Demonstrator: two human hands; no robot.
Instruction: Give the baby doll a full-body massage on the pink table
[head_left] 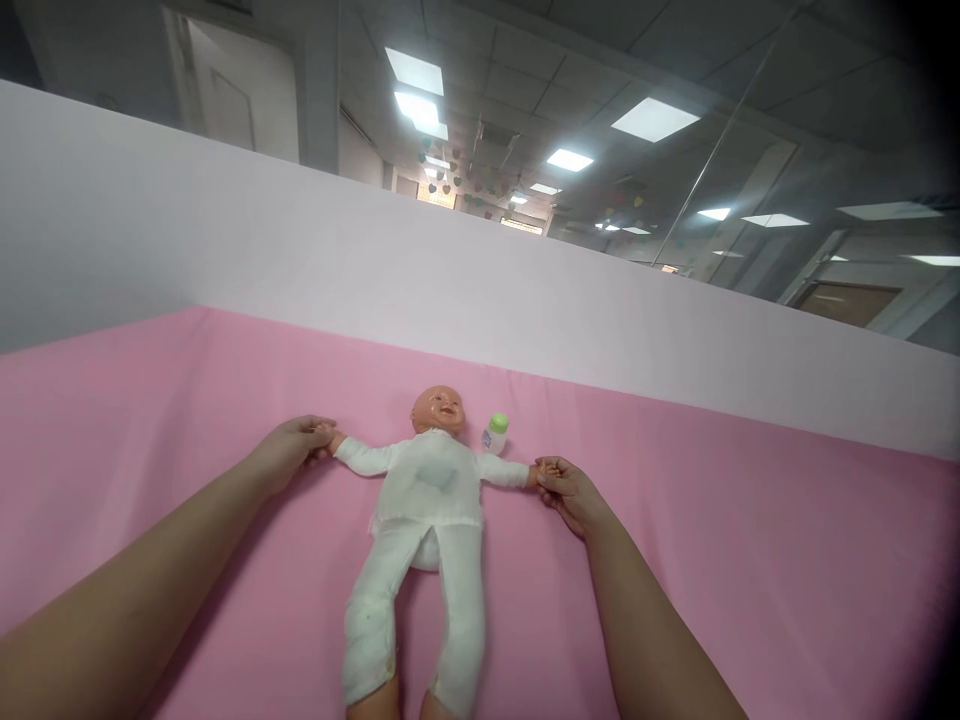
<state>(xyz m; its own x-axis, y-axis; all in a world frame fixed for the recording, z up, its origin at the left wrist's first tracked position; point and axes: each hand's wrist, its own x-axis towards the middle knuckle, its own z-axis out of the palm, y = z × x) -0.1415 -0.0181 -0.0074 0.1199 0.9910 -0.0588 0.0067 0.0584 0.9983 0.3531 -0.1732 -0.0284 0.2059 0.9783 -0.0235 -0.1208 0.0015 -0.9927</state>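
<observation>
A baby doll [431,490] in a white long-sleeved top and white trousers lies face up, its arms stretched out to both sides. My left hand [298,448] is closed around the doll's hand at the left end of its arm. On the other side, my right hand [571,495] pinches the doll's other hand between thumb and fingers. Beside the doll's head, on the right, lies a small baby bottle [496,434] with a green cap; neither hand touches it. The doll's feet are cut off by the bottom edge of the view.
Pink cloth [735,560] covers the surface under the doll. A white wall or panel [450,270] rises behind it, with glass above that shows ceiling lights and hanging heart decorations. A pale door [244,90] stands at the upper left.
</observation>
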